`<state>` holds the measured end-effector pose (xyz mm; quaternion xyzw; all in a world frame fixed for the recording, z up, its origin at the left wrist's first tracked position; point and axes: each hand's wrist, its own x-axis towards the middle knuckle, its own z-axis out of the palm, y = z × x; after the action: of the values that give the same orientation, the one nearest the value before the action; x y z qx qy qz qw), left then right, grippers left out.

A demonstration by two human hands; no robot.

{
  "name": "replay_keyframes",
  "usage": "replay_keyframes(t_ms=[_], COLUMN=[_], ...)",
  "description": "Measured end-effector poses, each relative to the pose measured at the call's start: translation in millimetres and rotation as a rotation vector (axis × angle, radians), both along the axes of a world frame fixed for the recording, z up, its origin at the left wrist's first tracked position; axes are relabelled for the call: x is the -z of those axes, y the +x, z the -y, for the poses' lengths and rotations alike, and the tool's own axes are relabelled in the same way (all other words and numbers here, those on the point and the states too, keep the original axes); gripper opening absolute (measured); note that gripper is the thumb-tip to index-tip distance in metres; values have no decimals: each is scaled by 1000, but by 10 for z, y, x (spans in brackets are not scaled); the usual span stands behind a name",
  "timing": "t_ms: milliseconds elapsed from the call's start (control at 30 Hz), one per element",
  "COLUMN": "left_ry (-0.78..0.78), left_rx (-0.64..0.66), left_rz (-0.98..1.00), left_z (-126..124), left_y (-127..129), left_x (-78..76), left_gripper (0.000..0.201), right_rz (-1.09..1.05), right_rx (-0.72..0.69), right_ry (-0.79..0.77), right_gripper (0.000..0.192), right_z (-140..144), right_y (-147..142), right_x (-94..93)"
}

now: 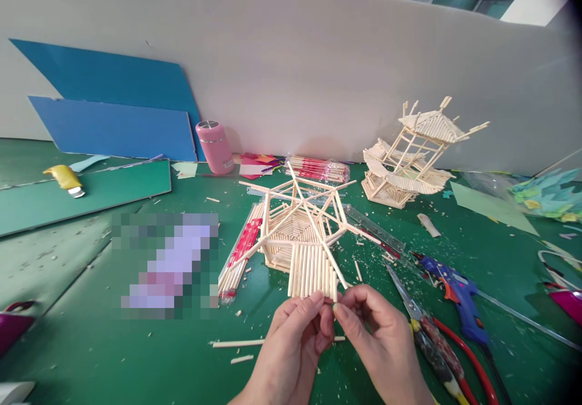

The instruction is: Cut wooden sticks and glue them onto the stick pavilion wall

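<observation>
A model pavilion frame (296, 235) made of thin round wooden sticks stands in the middle, with long roof sticks reaching outward. On its near side slopes a panel of sticks (313, 271) laid side by side. My left hand (297, 326) is closed on the panel's lower edge, thumb on top and fingers curled below. At the panel's right corner my right hand (375, 332) pinches the end of a wooden stick (335, 290); its fingers are beside a long roof stick. A loose stick (237, 344) lies behind my left hand, partly hidden.
On the right are a blue glue gun (459, 296), scissors (404, 293) and red-handled pliers (473, 362). A taller stick pavilion (413, 156) stands behind. Bagged sticks (240, 253) lie left of the frame; a pink bottle (214, 147) and blue boards (118, 126) are farther back.
</observation>
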<state>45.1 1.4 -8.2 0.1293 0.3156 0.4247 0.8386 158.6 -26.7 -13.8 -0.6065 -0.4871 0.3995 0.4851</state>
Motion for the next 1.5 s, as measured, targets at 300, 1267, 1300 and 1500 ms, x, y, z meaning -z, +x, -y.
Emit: replay_keyframes(t_ms=[300,1267,1300,1500], left_ry=[-22,-30,-29,-53], left_rx=[-37,-6,-4,-4], left_rz=[14,-119,-120,-144], left_z=[38,1,-1,-2], left_y=[-27,61,66,65], left_x=[23,-33,-47,-72], left_gripper=[26,20,20,18], right_rz=[50,-7,-4,52], right_rx=[31,156,148,98], right_ry=[42,142,134,88], right_gripper=[23,19,19,17], right_z=[15,-17,-11,50], right_y=[3,-47,-47,8], right_x=[41,49,50,77])
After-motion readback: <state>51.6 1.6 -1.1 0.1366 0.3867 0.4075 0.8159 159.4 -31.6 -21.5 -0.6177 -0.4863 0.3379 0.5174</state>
